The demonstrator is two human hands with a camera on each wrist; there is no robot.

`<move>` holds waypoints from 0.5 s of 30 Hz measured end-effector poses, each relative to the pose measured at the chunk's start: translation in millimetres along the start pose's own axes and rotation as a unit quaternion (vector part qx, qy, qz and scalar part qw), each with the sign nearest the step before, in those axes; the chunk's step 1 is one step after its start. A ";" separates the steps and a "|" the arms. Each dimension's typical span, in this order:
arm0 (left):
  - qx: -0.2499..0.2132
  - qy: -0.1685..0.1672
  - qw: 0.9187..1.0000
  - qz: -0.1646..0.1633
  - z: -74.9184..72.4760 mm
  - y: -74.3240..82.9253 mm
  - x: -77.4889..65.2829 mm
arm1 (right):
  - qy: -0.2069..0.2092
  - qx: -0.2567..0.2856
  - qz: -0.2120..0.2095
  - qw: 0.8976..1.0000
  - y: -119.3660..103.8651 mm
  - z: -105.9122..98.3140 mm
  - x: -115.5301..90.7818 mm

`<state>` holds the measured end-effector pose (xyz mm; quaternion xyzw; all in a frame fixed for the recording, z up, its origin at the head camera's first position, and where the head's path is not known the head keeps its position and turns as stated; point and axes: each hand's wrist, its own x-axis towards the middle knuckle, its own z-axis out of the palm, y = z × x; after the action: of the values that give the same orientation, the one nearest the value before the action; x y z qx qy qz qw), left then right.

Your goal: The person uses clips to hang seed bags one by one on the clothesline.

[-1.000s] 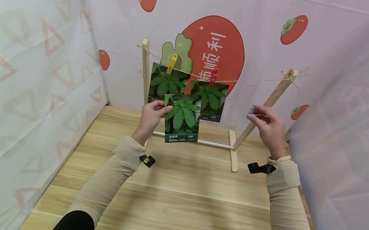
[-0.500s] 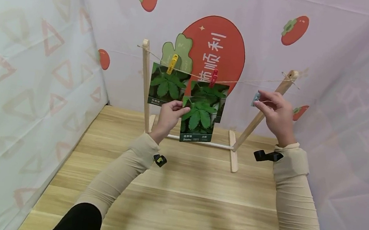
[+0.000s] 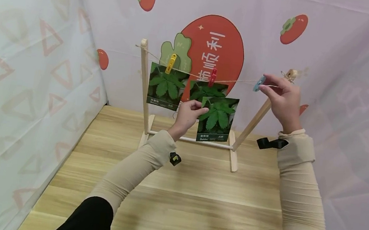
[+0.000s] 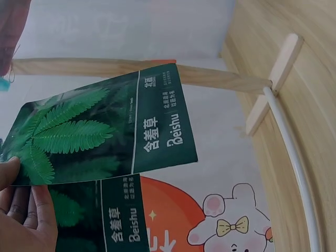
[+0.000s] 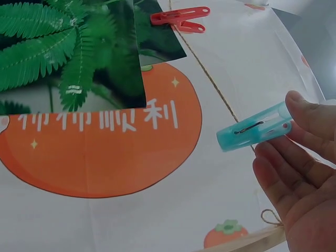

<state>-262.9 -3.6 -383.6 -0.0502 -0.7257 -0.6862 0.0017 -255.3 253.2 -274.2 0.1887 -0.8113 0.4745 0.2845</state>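
My left hand (image 3: 186,118) pinches a green seed packet (image 3: 217,120) with a fern-like leaf on it by its left edge, thumb in front. It hangs in front of the lower part of another packet (image 3: 198,89), which a red clothespin (image 3: 213,77) holds on the twine (image 3: 244,81). Farther left, a yellow clothespin (image 3: 171,64) holds a third packet (image 3: 164,87). My right hand (image 3: 284,100) pinches a light blue clothespin (image 5: 254,127) between thumb and fingers near the right stretch of twine. In the right wrist view the clothespin overlaps the twine; whether it grips it I cannot tell.
The twine spans two wooden posts, a left post (image 3: 144,83) and a leaning right post (image 3: 256,120). A white rod (image 3: 186,139) joins their feet on the wooden table (image 3: 173,205). Printed fabric walls (image 3: 266,10) surround the table.
My left hand has carried the seed packet rightward past the middle of the hung packet. My right hand has risen with the blue clothespin to the height of the twine.
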 end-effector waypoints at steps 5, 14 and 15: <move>-0.011 0.001 1.000 -0.012 14.2 4.3 4.7 | 0.009 -0.006 0.010 1.000 -2.7 -0.7 10.4; -0.018 -0.006 1.000 -0.018 40.3 7.9 8.4 | 0.021 -0.049 0.011 0.999 -7.5 0.0 25.4; -0.019 -0.005 1.000 -0.021 43.7 7.8 8.4 | 0.023 -0.049 0.007 0.999 -7.9 0.3 26.7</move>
<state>-267.8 41.0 -377.8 -0.0390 -0.7137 -0.6992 -0.0174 -271.4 248.1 -251.9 0.1580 -0.8282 0.4403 0.3088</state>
